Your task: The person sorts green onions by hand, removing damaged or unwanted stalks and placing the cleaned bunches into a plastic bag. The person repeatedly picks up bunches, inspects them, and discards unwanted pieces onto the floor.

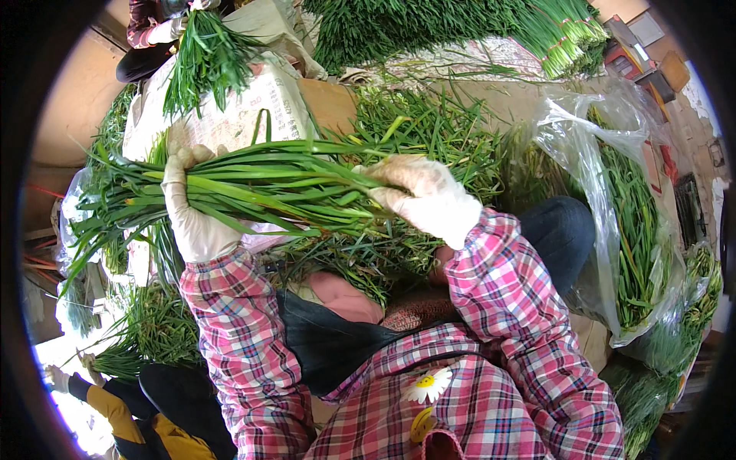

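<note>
A bunch of long green leaf stalks, like garlic chives (276,181), lies sideways between my two gloved hands. My left hand (192,201), in a pale thin glove, grips the leafy part, with the leaf tips fanning out to the left. At the other end my right hand (422,192), in a whitish glove, pinches the stalks between thumb and fingers. Under and behind the bunch, loose green leaves and trimmings (425,132) are heaped on the floor in front of me. A white woven sack with printing (270,106) lies beyond my left hand.
Clear plastic bags of greens (638,230) stand at right. Tied bunches (563,49) lie beside a large pile of greens (414,29) at the far side. One person (152,31) holds a bunch at top left; another person (167,425) in yellow and black sits at lower left.
</note>
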### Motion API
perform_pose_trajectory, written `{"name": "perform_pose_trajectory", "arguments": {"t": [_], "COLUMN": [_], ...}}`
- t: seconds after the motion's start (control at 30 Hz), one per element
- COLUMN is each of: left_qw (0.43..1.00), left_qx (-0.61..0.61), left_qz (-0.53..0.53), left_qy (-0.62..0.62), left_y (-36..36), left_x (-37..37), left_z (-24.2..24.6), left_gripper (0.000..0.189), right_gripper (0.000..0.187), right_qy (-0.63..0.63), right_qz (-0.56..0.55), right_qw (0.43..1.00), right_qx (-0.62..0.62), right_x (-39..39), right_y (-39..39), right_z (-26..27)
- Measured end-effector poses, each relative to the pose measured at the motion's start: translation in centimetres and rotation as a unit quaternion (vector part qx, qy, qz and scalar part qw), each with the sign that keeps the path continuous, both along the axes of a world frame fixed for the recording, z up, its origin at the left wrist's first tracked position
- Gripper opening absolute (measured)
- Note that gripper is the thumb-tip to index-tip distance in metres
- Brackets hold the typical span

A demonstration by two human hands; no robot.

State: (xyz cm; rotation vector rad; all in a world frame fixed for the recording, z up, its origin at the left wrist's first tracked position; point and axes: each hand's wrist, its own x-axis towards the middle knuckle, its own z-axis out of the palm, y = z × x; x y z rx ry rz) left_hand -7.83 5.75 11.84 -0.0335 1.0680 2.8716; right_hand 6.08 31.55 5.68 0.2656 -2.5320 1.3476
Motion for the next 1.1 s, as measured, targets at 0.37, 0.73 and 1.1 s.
{"name": "perform_pose_trajectory", "arguments": {"t": [0.37,0.73,1.1], "left_qw": [0.996,0.995,0.975], "left_qx": [-0.068,-0.086,-0.110], "left_qz": [-0.054,-0.036,0.141], "left_qy": [0.021,-0.031,0.132], "left_y": [-0.1,-0.7,-7.7], "left_x": [0.4,0.4,-2.4], "left_z": [-0.3,-0.4,-1.6], "left_gripper": [0.017,0.013,0.019], "right_gripper": [0.019,0.024,0.022], "right_qy": [-0.184,-0.096,-0.213], "right_qz": [-0.027,-0.030,-0.200], "right_qw": [0.882,0.993,0.946], "right_qx": [-0.432,0.058,0.138], "right_x": [1.2,0.9,1.8], "right_y": [0.5,1.0,6.1], "right_z": [2.0,3.7,2.1]}}
